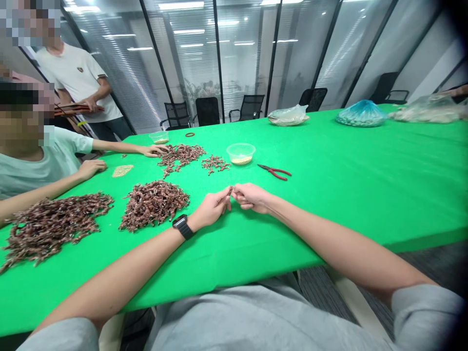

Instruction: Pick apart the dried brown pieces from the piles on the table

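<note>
Four heaps of brown pieces (153,204) lay on the green counter (329,204), while the left hand (212,208) and right hand (252,198) gripped one small piece (230,191) between closed fingertips.

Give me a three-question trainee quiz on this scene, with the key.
1. Which wrist wears the black smartwatch, left or right?
2. True or false: the red-handled pliers lie inside the clear plastic bowl.
3. Fill the gap: the left hand and right hand pinch a small brown piece over a ____ table cover.

Key: 1 left; 2 false; 3 green.
</note>
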`<act>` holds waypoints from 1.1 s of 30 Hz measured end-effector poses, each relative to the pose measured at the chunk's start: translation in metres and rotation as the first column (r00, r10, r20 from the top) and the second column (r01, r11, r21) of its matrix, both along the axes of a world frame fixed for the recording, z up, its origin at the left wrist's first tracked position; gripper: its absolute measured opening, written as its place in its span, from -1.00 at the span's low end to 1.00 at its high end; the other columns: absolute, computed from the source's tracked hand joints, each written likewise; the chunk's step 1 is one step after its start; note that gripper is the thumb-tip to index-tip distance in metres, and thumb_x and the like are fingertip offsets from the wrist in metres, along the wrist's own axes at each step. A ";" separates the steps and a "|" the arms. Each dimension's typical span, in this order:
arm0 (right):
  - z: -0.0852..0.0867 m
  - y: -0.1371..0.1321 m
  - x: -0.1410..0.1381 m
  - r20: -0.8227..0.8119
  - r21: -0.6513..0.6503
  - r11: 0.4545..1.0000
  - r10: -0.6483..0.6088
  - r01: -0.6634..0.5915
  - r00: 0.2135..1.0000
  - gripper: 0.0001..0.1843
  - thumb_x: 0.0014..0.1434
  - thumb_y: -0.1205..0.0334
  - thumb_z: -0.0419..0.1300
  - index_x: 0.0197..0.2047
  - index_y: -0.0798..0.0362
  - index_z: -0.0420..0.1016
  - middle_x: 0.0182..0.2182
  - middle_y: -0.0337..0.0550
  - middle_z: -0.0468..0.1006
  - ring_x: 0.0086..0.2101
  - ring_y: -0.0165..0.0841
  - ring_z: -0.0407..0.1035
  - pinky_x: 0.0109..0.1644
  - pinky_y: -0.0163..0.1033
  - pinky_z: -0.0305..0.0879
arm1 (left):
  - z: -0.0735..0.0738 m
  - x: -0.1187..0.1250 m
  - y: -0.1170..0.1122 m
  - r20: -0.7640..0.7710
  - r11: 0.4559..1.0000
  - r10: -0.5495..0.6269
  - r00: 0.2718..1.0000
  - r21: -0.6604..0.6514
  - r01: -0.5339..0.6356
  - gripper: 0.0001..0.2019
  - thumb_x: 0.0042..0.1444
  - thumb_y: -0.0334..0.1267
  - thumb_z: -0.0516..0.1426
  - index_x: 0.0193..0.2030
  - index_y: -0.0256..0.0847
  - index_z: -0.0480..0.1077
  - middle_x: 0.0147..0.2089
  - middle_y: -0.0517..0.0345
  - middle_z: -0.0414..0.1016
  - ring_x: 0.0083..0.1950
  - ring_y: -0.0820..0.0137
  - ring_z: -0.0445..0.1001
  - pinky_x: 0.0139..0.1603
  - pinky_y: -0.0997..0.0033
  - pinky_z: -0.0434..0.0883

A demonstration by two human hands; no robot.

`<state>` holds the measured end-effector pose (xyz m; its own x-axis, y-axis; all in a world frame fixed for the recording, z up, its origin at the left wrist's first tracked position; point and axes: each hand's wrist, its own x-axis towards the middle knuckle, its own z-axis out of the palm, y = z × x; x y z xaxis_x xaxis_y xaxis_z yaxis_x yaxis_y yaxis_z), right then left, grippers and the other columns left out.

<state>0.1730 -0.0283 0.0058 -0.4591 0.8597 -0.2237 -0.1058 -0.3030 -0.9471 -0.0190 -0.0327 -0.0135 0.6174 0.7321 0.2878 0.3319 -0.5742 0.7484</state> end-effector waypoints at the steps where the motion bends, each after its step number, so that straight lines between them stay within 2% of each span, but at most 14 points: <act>1: 0.001 0.001 0.002 -0.026 -0.035 0.999 0.022 -0.023 0.999 -0.77 0.21 0.26 0.08 -0.49 0.08 0.29 -0.73 -0.48 0.02 -0.70 -0.58 -0.25 -0.71 -0.49 -0.18 | 0.000 0.000 0.000 -0.004 1.000 -0.003 1.000 0.004 0.003 -0.53 0.42 0.01 -0.09 0.20 -0.30 0.34 -0.38 0.15 0.51 -0.51 0.50 0.31 -0.43 0.53 0.30; 5: 0.008 0.005 0.007 -0.119 -0.203 0.969 0.116 -0.139 0.986 -0.77 0.20 0.34 0.00 -0.50 0.05 0.20 -0.74 -0.49 -0.01 -0.69 -0.55 -0.30 -0.72 -0.53 -0.18 | -0.001 -0.001 0.000 -0.001 1.000 -0.010 1.000 0.016 0.010 -0.52 0.42 0.00 -0.09 0.27 -0.30 0.30 -0.36 0.15 0.52 -0.51 0.50 0.30 -0.43 0.53 0.30; 7: 0.010 0.006 0.007 -0.135 -0.224 0.959 0.148 -0.176 0.980 -0.77 0.20 0.35 -0.02 -0.51 0.04 0.18 -0.74 -0.49 -0.05 -0.69 -0.54 -0.31 -0.71 -0.53 -0.18 | 0.000 0.000 0.000 0.013 1.000 -0.006 1.000 0.011 0.005 -0.52 0.42 0.01 -0.08 0.25 -0.31 0.32 -0.37 0.15 0.52 -0.50 0.51 0.31 -0.42 0.53 0.31; 10: 0.007 0.003 0.001 -0.054 -0.070 0.989 0.124 -0.127 0.991 -0.76 0.24 0.28 -0.03 -0.48 0.03 0.21 -0.73 -0.48 -0.04 -0.69 -0.52 -0.24 -0.67 -0.47 -0.11 | 0.000 0.002 0.000 0.060 0.999 0.023 0.998 -0.027 -0.021 -0.51 0.42 0.02 -0.07 0.19 -0.34 0.36 -0.39 0.15 0.50 -0.51 0.51 0.31 -0.42 0.52 0.32; 12: 0.002 0.001 -0.003 0.124 0.186 0.982 -0.020 -0.003 0.992 -0.73 0.27 0.21 -0.02 -0.47 0.03 0.25 -0.74 -0.46 0.02 -0.70 -0.50 -0.13 -0.61 -0.40 -0.02 | -0.001 0.002 0.001 0.095 0.998 0.041 0.995 -0.056 -0.036 -0.50 0.41 0.04 -0.07 0.16 -0.36 0.38 -0.41 0.15 0.49 -0.52 0.52 0.31 -0.42 0.52 0.31; 13: 0.000 0.001 -0.004 0.241 0.354 0.935 -0.101 0.009 0.965 -0.72 0.27 0.21 -0.01 -0.48 0.04 0.27 -0.73 -0.42 0.10 -0.69 -0.49 -0.05 -0.57 -0.38 0.00 | -0.001 0.002 0.002 0.109 0.997 0.045 0.993 -0.064 -0.038 -0.50 0.41 0.04 -0.07 0.17 -0.35 0.38 -0.41 0.15 0.49 -0.53 0.52 0.31 -0.43 0.52 0.31; 15: -0.003 0.000 -0.004 0.384 0.674 0.736 -0.271 -0.067 0.883 -0.70 0.28 0.25 0.00 -0.49 0.07 0.29 -0.65 -0.32 0.28 -0.60 -0.48 0.12 -0.45 -0.35 0.03 | -0.002 0.002 0.003 0.128 0.997 0.041 0.991 -0.072 -0.032 -0.49 0.41 0.04 -0.06 0.23 -0.34 0.35 -0.41 0.16 0.50 -0.53 0.53 0.31 -0.44 0.53 0.30; 16: -0.004 0.001 -0.003 0.424 0.769 0.625 -0.340 -0.135 0.839 -0.70 0.29 0.26 0.00 -0.48 0.08 0.31 -0.60 -0.29 0.34 -0.55 -0.47 0.16 -0.41 -0.34 0.02 | -0.002 0.002 0.003 0.134 0.997 0.038 0.990 -0.076 -0.028 -0.48 0.41 0.04 -0.05 0.27 -0.33 0.32 -0.41 0.16 0.50 -0.53 0.53 0.31 -0.44 0.54 0.29; 17: -0.004 0.002 -0.001 0.450 0.821 0.535 -0.392 -0.199 0.802 -0.70 0.31 0.27 0.00 -0.47 0.09 0.32 -0.57 -0.27 0.37 -0.52 -0.47 0.19 -0.38 -0.33 0.00 | -0.002 0.002 0.003 0.136 0.996 0.035 0.990 -0.082 -0.024 -0.47 0.41 0.04 -0.05 0.30 -0.32 0.30 -0.41 0.16 0.50 -0.53 0.53 0.31 -0.44 0.54 0.29; 19: -0.003 0.003 0.003 0.498 0.845 0.447 -0.453 -0.296 0.739 -0.72 0.33 0.28 -0.01 -0.43 0.10 0.35 -0.55 -0.26 0.39 -0.51 -0.47 0.19 -0.37 -0.32 -0.03 | -0.002 0.003 0.004 0.134 0.995 0.032 0.990 -0.095 -0.019 -0.46 0.41 0.04 -0.05 0.31 -0.33 0.29 -0.41 0.16 0.50 -0.53 0.53 0.32 -0.45 0.54 0.29; 24: 0.001 0.005 0.007 0.601 0.799 0.412 -0.507 -0.439 0.618 -0.72 0.34 0.29 0.00 -0.37 0.11 0.42 -0.49 -0.17 0.49 -0.49 -0.45 0.22 -0.35 -0.31 -0.04 | 0.000 0.003 0.003 0.136 0.992 0.019 0.990 -0.126 -0.002 -0.47 0.40 0.07 -0.05 0.24 -0.34 0.34 -0.41 0.15 0.50 -0.54 0.52 0.31 -0.47 0.53 0.28; 27: 0.000 0.005 0.006 0.621 0.784 0.401 -0.527 -0.474 0.580 -0.70 0.35 0.27 0.01 -0.37 0.11 0.45 -0.49 -0.15 0.52 -0.50 -0.45 0.21 -0.36 -0.31 -0.04 | 0.001 0.003 0.003 0.134 0.990 0.004 0.991 -0.143 0.016 -0.48 0.40 0.08 -0.05 0.18 -0.34 0.36 -0.41 0.15 0.50 -0.54 0.52 0.30 -0.48 0.53 0.27; 30: -0.004 0.006 0.006 0.614 0.789 0.393 -0.524 -0.472 0.590 -0.70 0.34 0.27 0.05 -0.42 0.12 0.45 -0.53 -0.17 0.49 -0.54 -0.47 0.16 -0.38 -0.31 -0.07 | 0.002 0.003 0.002 0.121 0.988 -0.010 0.993 -0.152 0.028 -0.49 0.40 0.08 -0.05 0.14 -0.34 0.38 -0.42 0.15 0.51 -0.54 0.52 0.31 -0.47 0.53 0.27; 33: -0.007 0.008 0.006 0.584 0.810 0.397 -0.488 -0.431 0.648 -0.70 0.31 0.28 0.09 -0.46 0.13 0.44 -0.58 -0.21 0.46 -0.57 -0.50 0.14 -0.41 -0.32 -0.07 | 0.004 0.002 0.001 0.109 0.987 -0.030 0.994 -0.157 0.047 -0.49 0.39 0.08 -0.05 0.11 -0.35 0.40 -0.42 0.14 0.52 -0.54 0.52 0.31 -0.46 0.53 0.28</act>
<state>0.1795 -0.0205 -0.0014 -0.5276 0.7396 0.4179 0.6566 0.6671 -0.3518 -0.0165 -0.0313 -0.0097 0.6183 0.7501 0.2347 0.2263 -0.4559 0.8608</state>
